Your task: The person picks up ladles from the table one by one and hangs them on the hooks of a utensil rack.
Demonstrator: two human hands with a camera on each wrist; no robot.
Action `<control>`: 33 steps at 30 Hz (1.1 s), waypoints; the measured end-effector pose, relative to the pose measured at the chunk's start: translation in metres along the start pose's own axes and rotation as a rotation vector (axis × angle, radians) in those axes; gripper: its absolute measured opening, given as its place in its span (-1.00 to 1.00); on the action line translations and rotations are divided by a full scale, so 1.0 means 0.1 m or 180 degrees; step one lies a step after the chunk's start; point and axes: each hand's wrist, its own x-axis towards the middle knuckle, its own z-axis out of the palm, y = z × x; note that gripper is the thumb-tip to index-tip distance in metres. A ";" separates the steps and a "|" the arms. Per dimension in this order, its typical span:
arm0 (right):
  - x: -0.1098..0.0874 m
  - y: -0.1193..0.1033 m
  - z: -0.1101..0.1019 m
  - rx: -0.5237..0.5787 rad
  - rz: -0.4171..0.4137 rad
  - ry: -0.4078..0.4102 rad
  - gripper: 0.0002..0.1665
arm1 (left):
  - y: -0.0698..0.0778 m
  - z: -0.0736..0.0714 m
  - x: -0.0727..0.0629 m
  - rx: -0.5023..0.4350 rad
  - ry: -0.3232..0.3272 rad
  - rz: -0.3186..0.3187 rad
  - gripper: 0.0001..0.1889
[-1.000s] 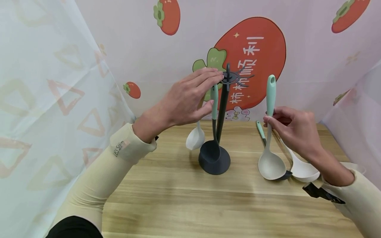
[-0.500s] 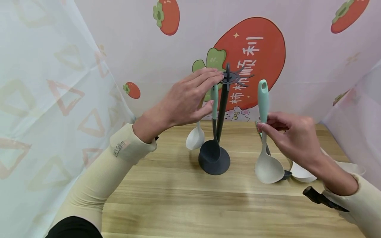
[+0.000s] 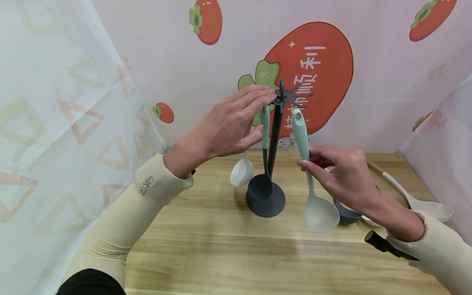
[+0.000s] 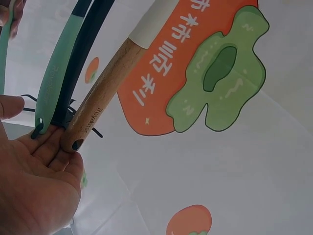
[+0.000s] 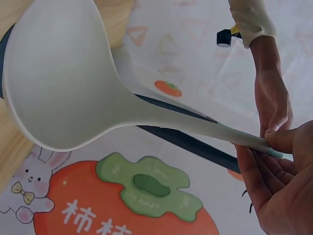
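**Two hung, one in the fingers, three on the wood**

We judge the hanging about a third along. On the dark stand (image 3: 275,141), a dark ladle (image 3: 260,187) and a white ladle (image 3: 242,172) hang toward seven and eight o'clock of the hub (image 3: 284,97). The hooks at two, three and four o'clock carry nothing.

The right hand (image 3: 339,172) pinches a cream ladle (image 3: 321,213) low on its mint handle, bowl down, the holed end just beside the hooks but on none of them; whether it touches one, we cannot tell. The left hand (image 3: 225,125) lies at eight o'clock of the hub, fingers straight against it, gripping nothing.

What seems left, besides that ladle, lies at three o'clock of the stand's base on the table (image 3: 221,262): a dark utensil (image 3: 348,216), a sliver of a white one (image 3: 370,221) beneath the right forearm, and a white spoon (image 3: 435,210).

For writing, we read what looks like "Royalstar" on the wooden handle (image 4: 102,93); the hanging mint handle's lettering is too faint. The left sleeve (image 3: 158,178) seems to say "Let's Slim". The backdrop (image 3: 380,82) shows 柿柿顺利 inside a large persimmon.
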 end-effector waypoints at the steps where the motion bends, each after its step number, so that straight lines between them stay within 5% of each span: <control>1: 0.01 0.00 0.01 0.0013 -0.0020 0.0000 -0.64 | 0.00 0.00 0.00 0.0003 0.0009 0.0018 -0.36; 33: 0.13 0.05 0.24 -0.0004 0.0157 0.0045 -0.72 | 0.04 0.03 0.03 -0.0074 0.0092 0.0092 -0.38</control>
